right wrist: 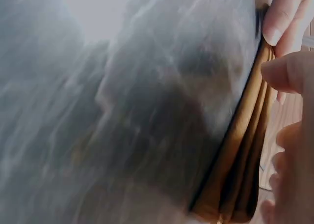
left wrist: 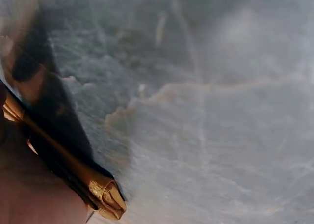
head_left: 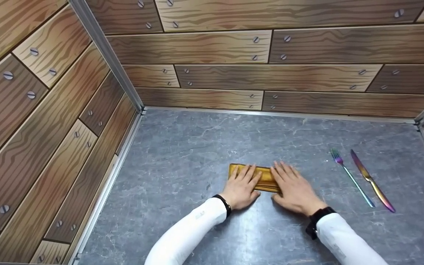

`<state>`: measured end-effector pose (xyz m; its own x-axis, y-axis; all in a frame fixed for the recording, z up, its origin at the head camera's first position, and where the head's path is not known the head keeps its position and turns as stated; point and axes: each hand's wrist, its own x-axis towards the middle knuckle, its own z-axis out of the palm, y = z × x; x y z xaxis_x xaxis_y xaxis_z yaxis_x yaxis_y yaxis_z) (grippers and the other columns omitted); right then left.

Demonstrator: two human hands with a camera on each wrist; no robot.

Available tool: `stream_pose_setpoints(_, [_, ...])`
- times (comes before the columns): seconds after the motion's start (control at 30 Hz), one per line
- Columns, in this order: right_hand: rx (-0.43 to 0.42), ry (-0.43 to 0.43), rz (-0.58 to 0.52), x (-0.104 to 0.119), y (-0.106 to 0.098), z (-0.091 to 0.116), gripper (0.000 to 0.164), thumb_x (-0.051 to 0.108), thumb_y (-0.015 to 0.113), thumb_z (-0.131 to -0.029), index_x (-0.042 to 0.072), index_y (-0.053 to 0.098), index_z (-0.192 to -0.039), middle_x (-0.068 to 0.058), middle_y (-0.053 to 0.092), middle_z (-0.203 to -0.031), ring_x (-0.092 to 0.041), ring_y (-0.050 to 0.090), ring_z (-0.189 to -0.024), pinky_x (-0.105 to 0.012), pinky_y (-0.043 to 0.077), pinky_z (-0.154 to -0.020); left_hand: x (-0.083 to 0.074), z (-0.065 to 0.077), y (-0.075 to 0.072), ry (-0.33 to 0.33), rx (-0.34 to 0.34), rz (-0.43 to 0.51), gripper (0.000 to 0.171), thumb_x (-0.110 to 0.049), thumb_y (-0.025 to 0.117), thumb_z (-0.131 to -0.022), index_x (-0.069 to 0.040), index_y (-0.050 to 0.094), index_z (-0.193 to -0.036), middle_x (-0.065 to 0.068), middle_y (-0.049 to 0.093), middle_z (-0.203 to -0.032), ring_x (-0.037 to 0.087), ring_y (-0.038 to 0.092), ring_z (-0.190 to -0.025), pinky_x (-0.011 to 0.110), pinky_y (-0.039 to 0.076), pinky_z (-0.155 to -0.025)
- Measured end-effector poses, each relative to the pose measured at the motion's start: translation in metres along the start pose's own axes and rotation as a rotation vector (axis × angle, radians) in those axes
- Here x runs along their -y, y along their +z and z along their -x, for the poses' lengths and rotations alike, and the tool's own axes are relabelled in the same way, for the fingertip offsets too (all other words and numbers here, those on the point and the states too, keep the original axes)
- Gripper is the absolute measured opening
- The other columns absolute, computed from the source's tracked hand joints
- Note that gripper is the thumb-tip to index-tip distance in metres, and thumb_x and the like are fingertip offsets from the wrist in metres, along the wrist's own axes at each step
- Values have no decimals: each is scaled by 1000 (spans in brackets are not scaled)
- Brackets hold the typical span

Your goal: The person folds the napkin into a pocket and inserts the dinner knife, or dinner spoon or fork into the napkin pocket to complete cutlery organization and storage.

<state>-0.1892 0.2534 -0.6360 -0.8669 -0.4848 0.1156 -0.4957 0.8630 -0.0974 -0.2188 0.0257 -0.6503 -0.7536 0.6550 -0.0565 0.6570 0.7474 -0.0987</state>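
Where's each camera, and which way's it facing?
Head: worn on the head, facing forward and down at the folded cloth; left hand, right hand and sleeves show.
Left wrist: worn there, facing tabletop and cloth; its hand shows lower left.
Right wrist: worn there, facing tabletop and cloth; its hand shows at right.
Both wrist views share the cloth's folds.

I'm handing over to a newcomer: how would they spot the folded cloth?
On the gray marbled tabletop, find the left hand and right hand. Partly beneath both lies the folded cloth, a golden-brown rectangle. Unlike the slim, iridescent fork and knife to the right, it is layered fabric.
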Motion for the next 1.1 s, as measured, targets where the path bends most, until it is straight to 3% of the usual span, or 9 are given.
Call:
stream_pose_setpoints(0.3, [46, 17, -20, 3, 11, 8, 84, 60, 43, -89, 5, 20, -148, -13, 17, -152, -31, 15, -139, -49, 11, -111, 2, 3, 0, 22, 11, 43, 66, -58, 26, -94, -24, 16, -150, 9, 9, -155, 28, 7, -140, 52, 8, -110])
stream_pose_setpoints(0.57, [12, 16, -28, 1, 16, 12, 83, 63, 38, -89, 7, 20, -148, -14, 15, -153, -32, 13, -139, -50, 9, -111, 6, 3, 6, 42, 63, 30, 71, -65, 13, -91, -28, -1, -150, 10, -2, -155, 29, -2, -140, 54, -1, -109])
stream_pose_setpoints(0.8, [17, 29, 1, -3, 18, 17, 82, 64, 33, -90, 7, 19, -148, -16, 12, -153, -33, 11, -139, -50, 9, -110, 7, 1, 12, 53, 60, 14, 73, -68, 8, -89, -30, -6, -149, 10, -5, -155, 28, -5, -140, 55, -4, -108])
stream_pose_setpoints(0.93, [10, 40, 3, -4, 18, 18, 83, 63, 34, -90, 5, 20, -148, -17, 12, -153, -34, 11, -139, -49, 10, -110, 6, 0, 7, 32, 81, 31, 71, -67, 8, -89, -31, -3, -149, 8, -4, -155, 27, -4, -140, 54, -4, -109])
stream_pose_setpoints(1.1, [11, 35, 2, -4, 19, 17, 83, 63, 33, -91, 5, 19, -148, -17, 11, -153, -34, 10, -139, -49, 9, -111, 6, -1, -8, -11, 38, 11, 70, -64, 14, -92, -27, 9, -150, 6, 10, -155, 26, 12, -140, 51, 10, -110])
